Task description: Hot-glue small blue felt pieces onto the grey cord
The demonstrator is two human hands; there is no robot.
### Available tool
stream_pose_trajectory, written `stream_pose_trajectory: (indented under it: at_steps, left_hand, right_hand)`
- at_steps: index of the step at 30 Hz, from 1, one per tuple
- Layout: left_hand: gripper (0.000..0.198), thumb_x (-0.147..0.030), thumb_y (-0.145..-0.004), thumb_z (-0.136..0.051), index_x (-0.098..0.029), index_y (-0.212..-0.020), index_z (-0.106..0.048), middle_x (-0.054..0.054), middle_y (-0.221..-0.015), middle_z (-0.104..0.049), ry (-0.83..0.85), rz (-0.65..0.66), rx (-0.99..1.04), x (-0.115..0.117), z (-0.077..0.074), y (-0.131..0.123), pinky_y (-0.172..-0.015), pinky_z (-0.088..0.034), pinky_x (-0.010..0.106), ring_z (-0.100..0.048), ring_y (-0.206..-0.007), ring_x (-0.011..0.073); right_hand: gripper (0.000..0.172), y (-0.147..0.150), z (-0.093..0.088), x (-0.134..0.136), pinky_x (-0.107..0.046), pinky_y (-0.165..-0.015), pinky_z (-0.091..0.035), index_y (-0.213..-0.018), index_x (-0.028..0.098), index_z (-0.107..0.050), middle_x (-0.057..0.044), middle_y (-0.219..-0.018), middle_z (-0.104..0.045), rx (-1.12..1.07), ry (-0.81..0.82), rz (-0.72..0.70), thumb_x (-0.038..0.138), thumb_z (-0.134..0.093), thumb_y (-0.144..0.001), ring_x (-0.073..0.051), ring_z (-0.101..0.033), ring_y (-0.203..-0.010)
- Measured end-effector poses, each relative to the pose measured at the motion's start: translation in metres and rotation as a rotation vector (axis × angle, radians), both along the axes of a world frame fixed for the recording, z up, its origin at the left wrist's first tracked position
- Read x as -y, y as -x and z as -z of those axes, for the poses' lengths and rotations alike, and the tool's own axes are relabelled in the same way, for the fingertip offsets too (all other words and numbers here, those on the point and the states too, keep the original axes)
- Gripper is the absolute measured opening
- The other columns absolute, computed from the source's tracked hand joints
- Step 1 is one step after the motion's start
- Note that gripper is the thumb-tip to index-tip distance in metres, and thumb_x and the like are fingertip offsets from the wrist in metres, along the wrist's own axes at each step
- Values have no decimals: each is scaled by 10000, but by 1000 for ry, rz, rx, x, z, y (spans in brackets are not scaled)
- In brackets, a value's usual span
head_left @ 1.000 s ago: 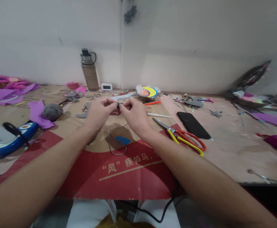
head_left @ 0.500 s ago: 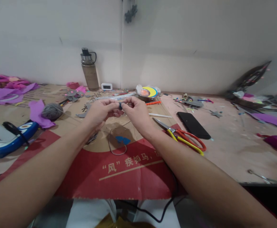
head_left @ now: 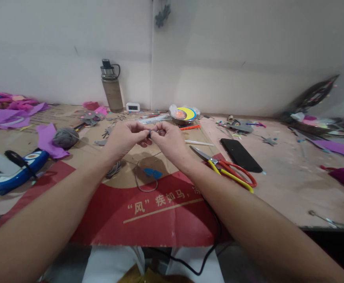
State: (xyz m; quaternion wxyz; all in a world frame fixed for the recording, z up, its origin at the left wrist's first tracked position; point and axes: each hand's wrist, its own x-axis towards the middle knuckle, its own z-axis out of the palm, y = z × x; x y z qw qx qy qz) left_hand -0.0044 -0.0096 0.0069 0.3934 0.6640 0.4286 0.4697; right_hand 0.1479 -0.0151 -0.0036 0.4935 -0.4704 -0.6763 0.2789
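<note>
My left hand (head_left: 124,138) and my right hand (head_left: 169,141) meet above the cardboard sheet (head_left: 136,212), fingertips pinched together on a small dark piece (head_left: 150,134) between them. A thin grey thread (head_left: 144,173) hangs from the hands and loops on the cardboard around a small blue felt piece (head_left: 152,173). What the dark piece is I cannot make out. Both hands are closed.
Red-and-yellow scissors (head_left: 228,169) and a black phone (head_left: 241,155) lie right of my hands. A grey yarn ball (head_left: 65,137), purple felt scraps (head_left: 46,140) and a blue tool (head_left: 15,173) lie left. A water bottle (head_left: 111,86), small clock (head_left: 132,106) and bowl (head_left: 184,114) stand at the back.
Both hands have shifted slightly while working the small piece between the fingertips; the pinch stays closed. Nothing else on the table moved.
</note>
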Motion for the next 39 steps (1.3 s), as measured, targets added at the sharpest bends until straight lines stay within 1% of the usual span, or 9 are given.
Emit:
stream_pose_trajectory:
  at_steps: [3, 6, 8, 16, 24, 27, 35, 37, 39]
  left_hand:
    - [105, -236, -705, -695, -139, -725, -659, 40, -642, -687, -7, -66, 5, -2, 1, 1, -564, -536, 244, -649, -571, 136]
    - [107, -229, -709, -696, -140, -704, -636, 39, -633, -679, 9, -100, 81, -5, 3, 3, -560, -533, 234, -648, -567, 130]
    - [118, -228, -710, -701, -139, -693, -624, 37, -617, -670, 30, -98, 133, -5, 3, 3, -558, -529, 229, -642, -556, 124]
    - [104, -216, -713, -700, -142, -691, -631, 26, -575, -653, 64, -68, 139, -5, 5, -1, -522, -504, 222, -616, -515, 116]
    - [146, -245, -716, -706, -123, -793, -687, 78, -696, -715, 187, 101, 186, -5, 1, 4, -608, -541, 265, -680, -634, 163]
    - [203, -265, -721, -699, -123, -865, -703, 89, -730, -727, 216, 116, 212, -2, -3, 4, -639, -554, 290, -692, -667, 180]
    - [186, -318, -731, -712, -136, -764, -694, 59, -657, -704, 97, 77, -4, -7, 4, 5, -598, -542, 253, -658, -597, 141]
    - [178, -318, -735, -709, -144, -749, -679, 51, -641, -696, 58, 31, -33, -7, 3, 6, -586, -540, 246, -656, -589, 139]
    - [163, -306, -739, -706, -148, -742, -664, 47, -639, -693, 21, -43, -41, -6, 2, 6, -571, -536, 239, -652, -577, 135]
  right_hand:
    - [73, 2, 1, 1, -260, -601, -315, -794, 180, -555, 50, -617, -467, 32, -34, 19, 245, -578, -772, -99, -413, -594]
    - [190, 3, 3, 0, -262, -623, -336, -945, 174, -536, 58, -659, -467, 3, -62, 3, 234, -594, -775, -102, -436, -617]
    - [198, 3, 4, 0, -260, -617, -338, -967, 168, -540, 63, -652, -456, -8, -63, -13, 223, -587, -783, -100, -432, -609]
    - [56, 0, -1, 1, -251, -571, -299, -791, 163, -592, 62, -586, -449, -11, -34, 0, 207, -557, -794, -86, -379, -556]
    - [73, -4, 2, -6, -251, -557, -297, -728, 166, -595, 57, -588, -463, -51, 1, 29, 220, -547, -737, -91, -388, -559]
    - [91, -6, 3, -7, -252, -559, -306, -729, 165, -606, 50, -599, -493, -48, 10, 27, 232, -543, -730, -95, -402, -564]
    - [70, -3, 0, -1, -259, -562, -308, -729, 173, -568, 47, -601, -488, -3, 45, 5, 236, -550, -753, -93, -406, -564]
    - [74, -1, 0, 1, -261, -591, -332, -803, 173, -558, 49, -628, -491, 18, 21, 16, 236, -564, -765, -97, -428, -585]
    - [146, 0, 2, 2, -264, -623, -356, -895, 176, -533, 49, -664, -503, 21, -6, 24, 243, -579, -775, -103, -456, -612]
